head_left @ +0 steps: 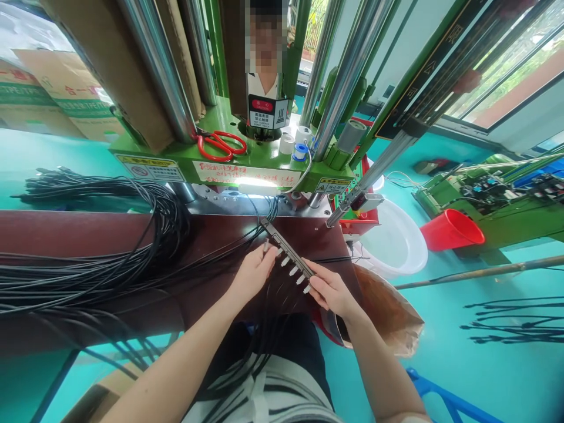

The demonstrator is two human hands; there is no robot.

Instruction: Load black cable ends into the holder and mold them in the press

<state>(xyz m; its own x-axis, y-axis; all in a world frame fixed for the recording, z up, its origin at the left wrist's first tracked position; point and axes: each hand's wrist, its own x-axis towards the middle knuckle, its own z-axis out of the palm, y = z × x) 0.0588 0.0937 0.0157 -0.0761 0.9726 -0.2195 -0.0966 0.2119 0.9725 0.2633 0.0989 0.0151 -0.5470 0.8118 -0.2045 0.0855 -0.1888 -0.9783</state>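
Observation:
A narrow dark metal bar (282,244), set with a row of several small silver connectors (291,270), lies slanted above the brown table (328,244). At its lower right end, my right hand (329,288) grips it between thumb and fingers. My left hand (253,273) is closed beside the bar's upper left part, pinching a small silver connector (266,245) that stands up from the fingertips. Thin black cables (233,244) run from the left toward the bar, and more cables (259,358) hang across my lap.
A green press machine (176,147) stands ahead with red-handled scissors (220,144) and a blue-and-white tape roll (300,152) on it. A thick bundle of black cables (101,282) covers the table's left. At right are a white tub (414,235), a red bucket (453,229) and a brown sack (388,311).

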